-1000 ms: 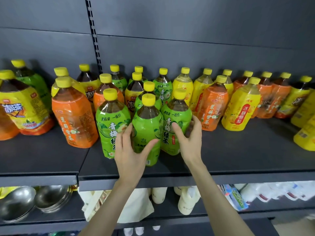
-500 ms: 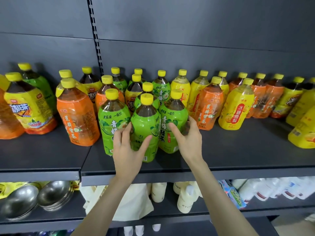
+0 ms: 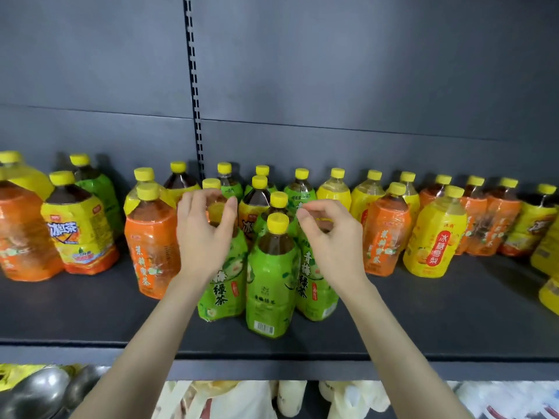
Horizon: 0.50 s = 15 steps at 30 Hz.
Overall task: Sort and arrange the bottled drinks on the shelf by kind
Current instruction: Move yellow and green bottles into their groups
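Both arms are up, bare forearms angling in from below, wrists about level with the bottle necks. My left grip [image 3: 205, 234] is a loose claw with the back of the hand toward me. Its fingers are arched and the thumb spread wide over the top of the left green bottle [image 3: 223, 291]. Has it got the neck? Can't tell, the hand hides it. My right grip [image 3: 329, 237] is curled tighter, thumb tip meeting forefinger in front of the right green bottle [image 3: 316, 291]. That bottle's top is hidden too, so I can't tell if anything's pinched.

Between them stands the middle green bottle [image 3: 270, 282], upright and nearest the shelf [image 3: 90, 316] edge, pressed against both neighbours, neither grip on it. It's clear faceted plastic with dark tea at the shoulder, a glossy crinkled green wrap and a ribbed yellow cap [image 3: 278, 221].

The shelf is matte dark grey metal. There's an orange bottle [image 3: 151, 246] just left and a yellow bottle [image 3: 432, 237] off right, both in the same shiny sleeves. Steel bowls [image 3: 36, 388] gleam at bottom left.
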Each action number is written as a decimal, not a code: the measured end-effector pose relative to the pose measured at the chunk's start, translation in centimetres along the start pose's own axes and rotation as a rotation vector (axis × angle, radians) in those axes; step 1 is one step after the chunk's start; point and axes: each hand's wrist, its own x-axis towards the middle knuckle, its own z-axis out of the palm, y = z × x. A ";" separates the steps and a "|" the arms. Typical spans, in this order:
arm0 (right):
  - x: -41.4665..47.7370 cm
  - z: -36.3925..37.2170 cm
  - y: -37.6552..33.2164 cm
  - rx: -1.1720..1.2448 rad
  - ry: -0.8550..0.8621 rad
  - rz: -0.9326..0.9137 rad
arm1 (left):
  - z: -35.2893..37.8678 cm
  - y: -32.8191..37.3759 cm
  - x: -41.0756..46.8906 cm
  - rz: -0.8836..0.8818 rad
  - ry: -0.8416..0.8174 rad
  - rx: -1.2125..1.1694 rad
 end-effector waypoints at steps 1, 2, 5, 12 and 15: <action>1.1 0.6 -0.2 -0.008 -0.014 -0.019 | 0.2 -0.2 1.0 -0.018 -0.035 -0.010; 2.2 1.2 -0.4 -0.020 -0.033 -0.034 | 0.4 -0.6 2.0 -0.024 -0.062 -0.015; 5.6 3.3 -0.4 -0.059 -0.121 -0.007 | 0.8 -1.8 4.6 -0.070 -0.269 -0.121; 12.5 8.3 1.8 -0.279 -0.408 0.159 | 1.2 -3.7 5.4 -0.147 -0.681 -0.478; 14.1 9.8 2.8 -0.349 -0.567 0.229 | 1.2 -4.3 5.3 -0.155 -0.648 -0.505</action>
